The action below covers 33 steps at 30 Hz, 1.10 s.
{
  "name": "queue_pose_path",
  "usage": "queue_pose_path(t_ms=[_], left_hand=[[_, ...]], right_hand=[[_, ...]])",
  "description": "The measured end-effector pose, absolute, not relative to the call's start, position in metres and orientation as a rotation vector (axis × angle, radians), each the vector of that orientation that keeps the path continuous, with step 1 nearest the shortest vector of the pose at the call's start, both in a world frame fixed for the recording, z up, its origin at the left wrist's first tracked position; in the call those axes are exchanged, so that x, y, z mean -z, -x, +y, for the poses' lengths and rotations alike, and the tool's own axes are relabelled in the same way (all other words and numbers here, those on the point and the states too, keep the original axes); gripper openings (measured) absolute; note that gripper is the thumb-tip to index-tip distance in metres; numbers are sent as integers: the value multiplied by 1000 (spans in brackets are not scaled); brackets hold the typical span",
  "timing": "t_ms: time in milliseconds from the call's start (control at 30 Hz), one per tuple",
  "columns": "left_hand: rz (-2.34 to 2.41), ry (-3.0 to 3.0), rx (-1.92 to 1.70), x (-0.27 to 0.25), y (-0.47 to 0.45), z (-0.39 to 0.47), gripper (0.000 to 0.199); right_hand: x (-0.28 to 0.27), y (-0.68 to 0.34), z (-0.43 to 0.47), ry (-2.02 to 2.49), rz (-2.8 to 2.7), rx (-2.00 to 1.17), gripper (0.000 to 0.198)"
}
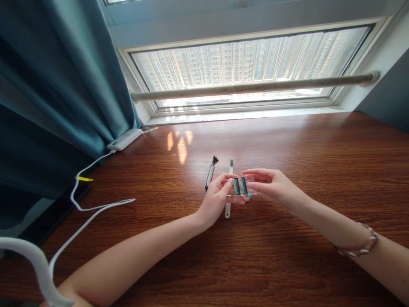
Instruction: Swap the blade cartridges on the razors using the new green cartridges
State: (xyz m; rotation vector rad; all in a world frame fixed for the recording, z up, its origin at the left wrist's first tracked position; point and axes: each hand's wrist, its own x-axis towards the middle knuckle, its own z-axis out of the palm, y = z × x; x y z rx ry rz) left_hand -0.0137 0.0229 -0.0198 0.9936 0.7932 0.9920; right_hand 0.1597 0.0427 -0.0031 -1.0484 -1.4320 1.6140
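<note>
Worked two-handed over wooden table (287, 264)

Used half-curled left hand (217, 198) and near-closed right hand (273, 187), above white brush (227, 210), to pinch clear case (251, 179) with two green-black cartridges (244, 186). Could not tell if sealed. Looked mid-handling; likely needed steady two-sided grip next.

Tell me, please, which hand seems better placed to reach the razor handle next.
Probably the left hand: it sits beside the razor handle, whereas the right hand is across the clear case. The left would first need to release that case.
</note>
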Motion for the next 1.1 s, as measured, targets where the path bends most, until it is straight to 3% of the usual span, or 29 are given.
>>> queue_pose_path(t_ms=[133,300,467,700,900,1100], left_hand=[[819,-954,-1034,20,14,25,23],[819,-984,-1006,18,15,27,27],[878,-1087,-985,15,16,30,39],[994,-1486,-964,20,22,31,27],[1355,-2166,-920,22,29,37,22],[1527,-2406,-847,18,39,46,19]], right_hand=[[-1,-163,44,1091,-1660,-1510,58],[-2,-164,42,1046,-1919,-1176,41],[6,-187,71,1168,-1931,-946,44],[40,-263,127,1393,-1815,-539,56],[63,-299,143,1506,-1874,-432,54],[70,-307,147,1513,-1931,-360,54]])
